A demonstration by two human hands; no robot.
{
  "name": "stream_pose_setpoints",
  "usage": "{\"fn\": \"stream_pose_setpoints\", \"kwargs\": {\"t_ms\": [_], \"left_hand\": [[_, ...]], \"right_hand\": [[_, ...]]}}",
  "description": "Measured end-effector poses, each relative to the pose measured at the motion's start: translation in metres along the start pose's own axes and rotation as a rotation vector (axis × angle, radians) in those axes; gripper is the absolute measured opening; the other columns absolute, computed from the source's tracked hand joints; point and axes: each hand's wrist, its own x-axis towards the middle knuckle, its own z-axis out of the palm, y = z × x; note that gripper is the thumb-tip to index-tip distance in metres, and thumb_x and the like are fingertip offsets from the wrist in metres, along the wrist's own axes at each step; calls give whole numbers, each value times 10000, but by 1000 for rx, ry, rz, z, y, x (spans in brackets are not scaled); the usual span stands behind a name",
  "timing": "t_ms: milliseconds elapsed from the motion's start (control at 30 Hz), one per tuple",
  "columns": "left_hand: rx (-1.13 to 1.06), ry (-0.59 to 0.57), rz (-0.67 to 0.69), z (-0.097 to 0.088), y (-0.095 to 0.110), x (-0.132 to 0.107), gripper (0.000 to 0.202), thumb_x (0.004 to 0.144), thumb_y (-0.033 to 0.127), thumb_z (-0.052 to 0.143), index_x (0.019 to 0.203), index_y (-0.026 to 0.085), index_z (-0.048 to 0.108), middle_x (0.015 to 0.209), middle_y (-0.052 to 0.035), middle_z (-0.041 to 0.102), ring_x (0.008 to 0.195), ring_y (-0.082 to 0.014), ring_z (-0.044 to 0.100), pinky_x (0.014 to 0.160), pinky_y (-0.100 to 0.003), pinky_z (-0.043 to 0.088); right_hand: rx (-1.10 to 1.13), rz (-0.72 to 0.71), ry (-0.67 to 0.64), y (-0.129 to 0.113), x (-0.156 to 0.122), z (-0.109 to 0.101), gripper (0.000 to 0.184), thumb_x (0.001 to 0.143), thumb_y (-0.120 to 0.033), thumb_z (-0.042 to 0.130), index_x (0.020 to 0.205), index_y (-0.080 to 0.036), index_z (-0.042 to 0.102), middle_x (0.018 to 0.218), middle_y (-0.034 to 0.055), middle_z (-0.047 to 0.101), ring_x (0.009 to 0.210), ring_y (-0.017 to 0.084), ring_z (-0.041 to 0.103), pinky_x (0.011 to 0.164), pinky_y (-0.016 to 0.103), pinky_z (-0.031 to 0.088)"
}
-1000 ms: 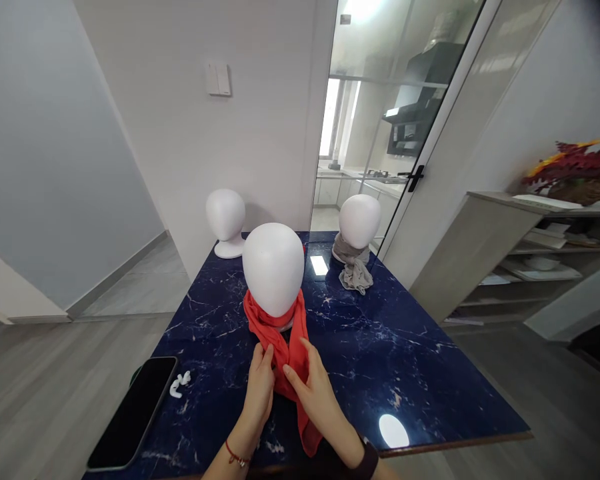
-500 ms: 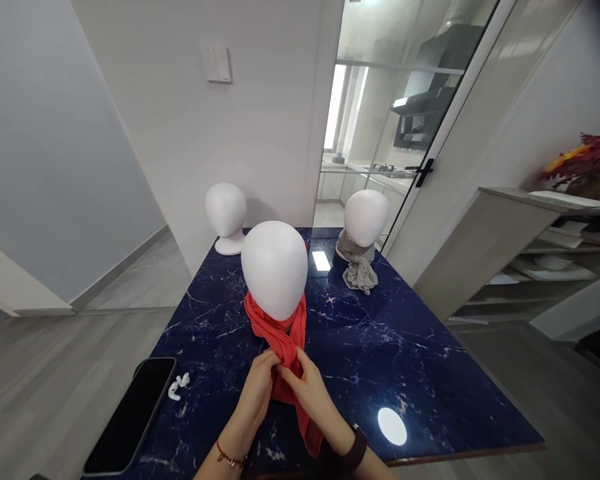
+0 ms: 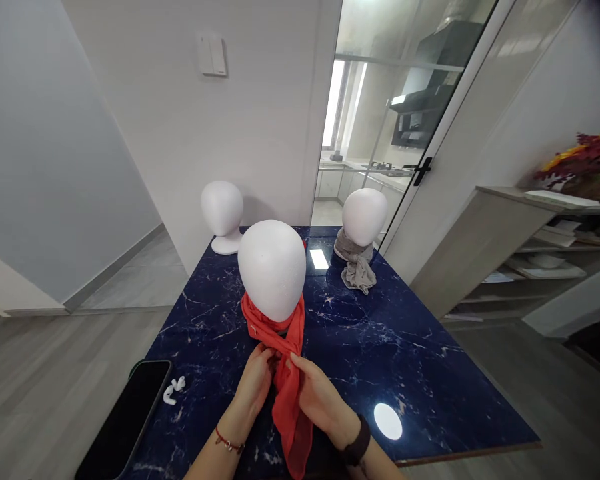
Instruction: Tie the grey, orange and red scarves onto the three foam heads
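Nearest the camera, the lower tail of the red scarf (image 3: 291,407) hangs over the near table edge, between my operator's two forearms. The left wrist carries a thin red cord bracelet (image 3: 229,441); the right wrist carries a dark watch band (image 3: 357,440).

Left hand (image 3: 254,385): fingers curled in, tips pinched on the scarf just under the point where its two ends cross. Grip closed on cloth.

Right hand (image 3: 320,400): palm partly open, thumb and forefinger closed on the hanging tail from the right side. The other fingers lie loosely alongside the fabric.

To the left, near the table corner, a black phone (image 3: 117,427) lies flat, screen dark. Just beside it sits a small white object (image 3: 173,392); too small for me to identify.

The dark blue marbled table (image 3: 405,373) bears everything here.

Mid-table: a white foam head (image 3: 273,270) stands upright, the scarf wrapped round its neck and crossed at the front, directly above both hands.

Far edge, left: a second white head (image 3: 222,210), bare. Far edge, right: a third white head (image 3: 364,215) with a grey scarf (image 3: 357,270) knotted round its neck, ends resting on the table.

Beyond: a white wall with a light switch (image 3: 211,55), and a glass door with a black handle (image 3: 423,171).
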Motion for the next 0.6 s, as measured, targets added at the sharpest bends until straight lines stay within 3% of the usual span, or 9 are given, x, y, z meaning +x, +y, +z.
{"fn": "stream_pose_setpoints", "kwargs": {"t_ms": [133, 267, 367, 500, 600], "left_hand": [[185, -30, -138, 3, 5, 3, 93, 636, 164, 644, 716, 137, 606, 530, 16, 600, 398, -76, 478, 393, -180, 299], [229, -83, -142, 13, 10, -2, 120, 586, 57, 627, 671, 141, 618, 544, 6, 635, 412, -94, 520, 463, -208, 395], [199, -82, -108, 16, 12, -6, 117, 615, 85, 643, 723, 131, 652, 628, -38, 688, 473, -128, 584, 512, -233, 442], [94, -121, -46, 11, 12, -6, 244, 614, 125, 693, 857, 116, 682, 881, -106, 727, 780, -204, 676, 725, -274, 497], [81, -56, 5, 5, 12, -4, 233, 610, 115, 693, 842, 119, 679, 835, -83, 727, 733, -182, 671, 727, -268, 500]], "right_hand": [[-23, 110, -76, -1, -5, 4, 278, 829, -373, 554, 967, -150, 647, 896, 65, 682, 850, 175, 647, 791, 283, 489], [43, 133, -63, 0, -8, 2, 218, 811, -340, 600, 909, -153, 652, 863, 40, 677, 794, 143, 638, 823, 264, 473], [9, 82, -45, -3, -8, -4, 208, 777, -355, 653, 783, -147, 640, 775, 25, 657, 691, 128, 609, 749, 252, 477], [-296, -82, -3, -12, -7, -16, 306, 781, -452, 631, 816, -149, 648, 789, 41, 657, 716, 160, 603, 749, 291, 472], [-743, -285, 84, -18, -2, -28, 335, 831, -481, 545, 793, -164, 650, 735, 31, 642, 688, 170, 585, 694, 293, 464]]}}
